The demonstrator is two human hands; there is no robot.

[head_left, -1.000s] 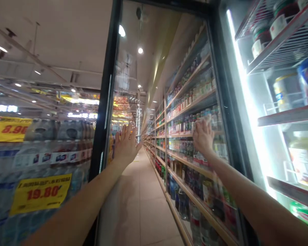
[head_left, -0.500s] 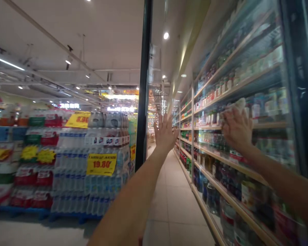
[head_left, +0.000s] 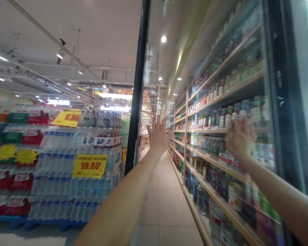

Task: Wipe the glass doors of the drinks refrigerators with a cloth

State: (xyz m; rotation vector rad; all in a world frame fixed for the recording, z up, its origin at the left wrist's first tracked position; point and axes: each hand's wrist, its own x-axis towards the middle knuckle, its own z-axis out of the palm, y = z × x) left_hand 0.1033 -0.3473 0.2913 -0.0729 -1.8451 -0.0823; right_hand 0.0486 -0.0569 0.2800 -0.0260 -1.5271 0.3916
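Rising lengthwise, the glass door (head_left: pixel 195 112) faces you; your left hand (head_left: pixel 158 138) spreads fingers (head_left: pixel 158 123) wide, your right hand (head_left: pixel 241 138) is too blurred to tell; bottle packs (head_left: pixel 92 171) stand left.

- Floor (head_left: pixel 38 239), pale: blue pallets (head_left: pixel 45 224), side by side.
- On pallets: bottle packs (head_left: pixel 53 184), stacked in layers.
- Shelves (head_left: pixel 207 131), pale-edged, in tiers: bottles (head_left: pixel 222 121), upright in rows.
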